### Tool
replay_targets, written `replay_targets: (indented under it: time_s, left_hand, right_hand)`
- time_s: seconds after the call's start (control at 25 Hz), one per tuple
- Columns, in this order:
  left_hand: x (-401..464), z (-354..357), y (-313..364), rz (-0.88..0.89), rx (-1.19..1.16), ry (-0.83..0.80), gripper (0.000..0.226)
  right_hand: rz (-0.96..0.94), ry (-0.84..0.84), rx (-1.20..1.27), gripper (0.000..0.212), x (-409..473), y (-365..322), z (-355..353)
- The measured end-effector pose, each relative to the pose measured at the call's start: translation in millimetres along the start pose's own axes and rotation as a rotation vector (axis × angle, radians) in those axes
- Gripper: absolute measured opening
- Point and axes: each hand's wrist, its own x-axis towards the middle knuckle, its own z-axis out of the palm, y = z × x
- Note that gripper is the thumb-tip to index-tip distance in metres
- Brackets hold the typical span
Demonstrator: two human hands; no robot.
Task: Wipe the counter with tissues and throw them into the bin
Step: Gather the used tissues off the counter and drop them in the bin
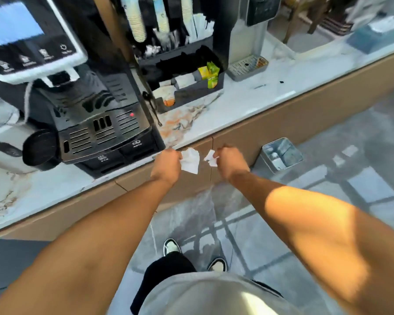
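My left hand (167,163) is shut on a crumpled white tissue (190,161), held just off the front edge of the marble counter (237,105). My right hand (230,161) grips a smaller white tissue (210,157) beside it. Both hands hover in front of the brown cabinet face, below the counter's edge. A square metal bin (282,155) with a liner and some white waste inside stands on the floor to the right of my right hand. Orange-brown stains (180,121) mark the counter near the coffee machine.
A black coffee machine (96,114) fills the counter's left. A black organiser (187,80) holds cups, sachets and lids. A grey drip tray (247,67) sits further right. A tissue box (373,37) is at the far right. My shoes (172,246) stand on grey tiles.
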Motion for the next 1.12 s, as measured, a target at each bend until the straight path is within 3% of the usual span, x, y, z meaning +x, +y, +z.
replay_targets:
  time_s: [0.24, 0.6, 0.88, 1.12]
  left_hand:
    - [50, 13, 92, 0.214, -0.003, -0.02, 0.031]
    - [139, 48, 230, 0.423, -0.061, -0.063, 0.025]
    - [223, 105, 319, 0.363, -0.183, -0.2, 0.021]
    - [272, 140, 355, 0.317, -0.182, -0.258, 0.026]
  right_hand:
    - [0.104, 0.084, -0.018, 0.035, -8, 88, -48]
    - [0.424, 0.173, 0.071, 0.035, 25, 217, -100]
    - [0.517, 0.099, 0.074, 0.033, 100, 300, -134]
    - [0.553, 0.033, 0.077, 0.033, 149, 355, -139]
